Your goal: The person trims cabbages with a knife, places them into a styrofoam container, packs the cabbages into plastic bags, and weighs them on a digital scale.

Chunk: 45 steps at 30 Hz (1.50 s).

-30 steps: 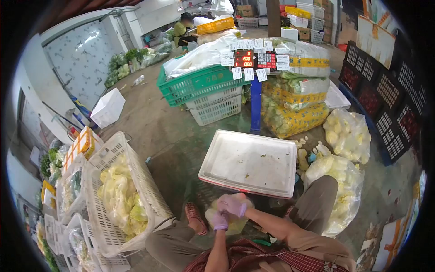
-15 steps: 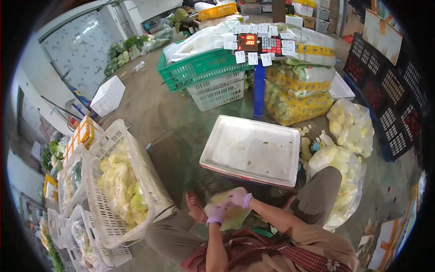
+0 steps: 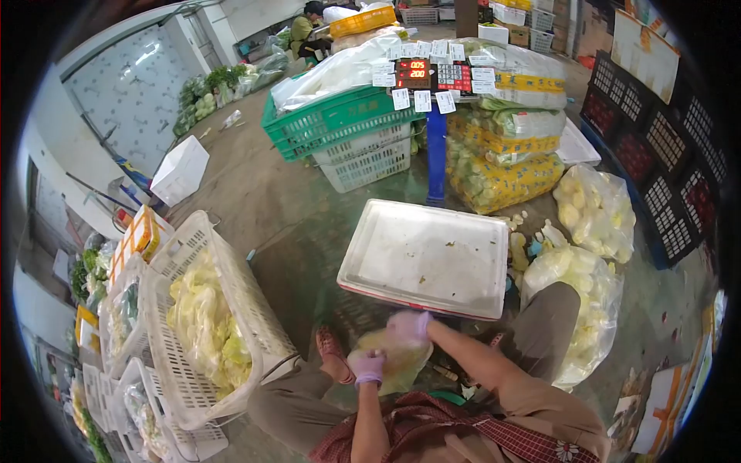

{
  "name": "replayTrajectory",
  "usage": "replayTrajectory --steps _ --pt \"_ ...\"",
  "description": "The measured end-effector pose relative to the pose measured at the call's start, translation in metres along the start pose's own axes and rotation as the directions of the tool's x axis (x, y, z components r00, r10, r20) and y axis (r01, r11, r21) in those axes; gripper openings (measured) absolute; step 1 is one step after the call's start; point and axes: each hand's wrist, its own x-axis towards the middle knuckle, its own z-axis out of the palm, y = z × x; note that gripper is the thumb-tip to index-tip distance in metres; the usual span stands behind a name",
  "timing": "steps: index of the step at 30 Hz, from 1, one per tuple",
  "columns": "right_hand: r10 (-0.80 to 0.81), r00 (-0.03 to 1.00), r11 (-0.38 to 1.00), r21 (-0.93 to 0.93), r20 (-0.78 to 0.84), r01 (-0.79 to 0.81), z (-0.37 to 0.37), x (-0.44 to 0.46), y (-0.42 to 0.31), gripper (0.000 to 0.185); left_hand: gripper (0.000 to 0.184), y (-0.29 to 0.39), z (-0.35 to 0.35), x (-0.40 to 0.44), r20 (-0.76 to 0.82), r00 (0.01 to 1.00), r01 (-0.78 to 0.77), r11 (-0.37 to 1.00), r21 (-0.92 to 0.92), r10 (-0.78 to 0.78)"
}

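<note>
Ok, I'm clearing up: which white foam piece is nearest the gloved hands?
The large, specked tray at center, broad and empty-looking; the tilted box toward the left lies farther off.

From here I see a lilac glove (image 3: 370, 373) on the left hand (image 3: 368, 365) and a matching one on the right hand (image 3: 409, 326), both ending around the wrist. The person wears a brownish top (image 3: 557, 413), a dark red checked apron (image 3: 409, 424) with a white flower motif (image 3: 567, 449), grey-brown trousers (image 3: 297, 401) and reddish, patterned shoes (image 3: 329, 343).
</note>
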Motion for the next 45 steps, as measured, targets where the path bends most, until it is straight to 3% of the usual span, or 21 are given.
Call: replayTrajectory --steps 2,3,4,6,7,8,9,11,13,21,29,32,35,37,38,40,41,42,43,44,45 --pt "0.250 0.846 0.967 0.164 -0.471 -0.195 -0.052 0.009 0.019 0.030 0.022 0.024 -0.011 -0.014 0.035 0.999 -0.016 0.990 -0.140 0.021" --pt "0.376 0.727 0.897 0.424 -0.574 -0.129 -0.095 0.008 0.020 0.029 0.022 0.020 -0.009 -0.011 0.037 0.999 -0.017 0.990 -0.139 0.022" --pt "0.479 0.597 0.855 0.496 -0.643 -0.150 -0.137 0.011 0.023 0.027 0.024 0.007 -0.004 -0.005 0.001 0.999 -0.032 0.999 -0.031 0.032" --pt "0.192 0.231 0.980 0.200 -0.954 0.013 -0.203 0.005 0.041 0.019 0.027 0.013 -0.005 -0.003 -0.033 0.998 -0.051 0.996 0.074 0.053" --pt "0.260 0.244 0.957 0.282 -0.934 0.059 -0.240 -0.006 0.041 0.018 0.030 0.031 -0.016 -0.015 0.003 1.000 -0.024 0.997 0.068 0.024" --pt "0.154 0.178 0.983 0.169 -0.972 0.069 -0.276 -0.013 0.039 0.017 0.034 0.044 -0.021 -0.020 0.041 0.999 0.003 0.998 0.062 -0.005" --pt "0.012 0.089 1.000 0.014 -0.996 0.018 -0.309 -0.015 0.051 0.017 0.034 0.042 -0.018 -0.017 0.043 0.999 0.000 0.998 0.056 -0.002" --pt "0.085 0.065 0.983 0.073 -0.994 -0.166 -0.369 -0.032 0.039 0.022 0.037 0.030 -0.010 -0.012 0.053 0.996 0.067 0.998 -0.006 -0.066" --pt "-0.053 0.010 0.960 -0.053 -0.999 -0.275 -0.416 -0.039 0.051 0.029 0.036 0.041 -0.016 -0.014 0.071 0.997 0.028 0.999 0.020 -0.029" --pt "-0.086 0.147 0.868 -0.147 -0.985 -0.475 -0.513 -0.035 0.122 0.035 0.028 0.031 -0.006 -0.011 0.020 1.000 -0.001 0.993 0.117 -0.001" --pt "-0.007 0.280 0.738 -0.194 -0.960 -0.647 -0.517 -0.036 0.102 0.036 0.029 0.028 -0.002 -0.008 -0.011 1.000 0.003 0.997 0.077 -0.002" --pt "0.017 0.349 0.590 -0.272 -0.937 -0.760 -0.520 -0.035 0.083 0.034 0.027 0.051 -0.012 -0.017 0.036 0.998 0.051 0.995 0.082 -0.054" --pt "0.074 0.350 0.510 -0.266 -0.934 -0.818 -0.524 -0.031 0.068 0.033 0.026 0.062 -0.015 -0.019 0.074 0.993 0.083 0.987 0.137 -0.094" --pt "0.216 0.385 0.451 -0.258 -0.897 -0.854 -0.531 -0.026 0.057 0.032 0.026 0.060 -0.015 -0.019 0.063 0.994 0.079 0.983 0.169 -0.091" --pt "0.152 0.399 0.505 -0.276 -0.904 -0.818 -0.524 -0.026 0.050 0.030 0.026 0.054 -0.011 -0.019 0.015 0.998 0.051 0.978 0.203 -0.055" --pt "-0.302 0.404 0.461 -0.503 -0.864 -0.731 -0.490 -0.011 0.055 0.020 0.025 0.047 -0.008 -0.016 -0.038 0.999 0.025 0.973 0.228 -0.017" --pt "-0.503 0.209 0.681 -0.533 -0.839 -0.502 -0.457 -0.002 0.038 0.016 0.025 0.046 -0.007 -0.013 -0.005 0.997 0.077 0.976 0.203 -0.077" --pt "-0.338 0.245 0.732 -0.417 -0.909 -0.538 -0.408 0.001 -0.002 0.017 0.024 0.045 -0.004 -0.012 0.032 0.990 0.129 0.975 0.182 -0.137" --pt "-0.396 0.322 0.820 -0.490 -0.860 -0.298 -0.359 0.011 -0.002 0.016 0.024 0.045 -0.003 -0.013 0.033 0.990 0.129 0.975 0.179 -0.137" --pt "-0.256 0.588 0.906 -0.403 -0.767 -0.131 -0.306 0.016 -0.009 0.015 0.023 0.048 -0.003 -0.014 -0.008 0.995 0.103 0.981 0.167 -0.103" --pt "-0.081 0.817 0.920 -0.358 -0.571 -0.160 -0.231 0.040 0.008 0.016 0.021 0.049 -0.005 -0.015 -0.051 0.996 0.076 0.984 0.161 -0.069"
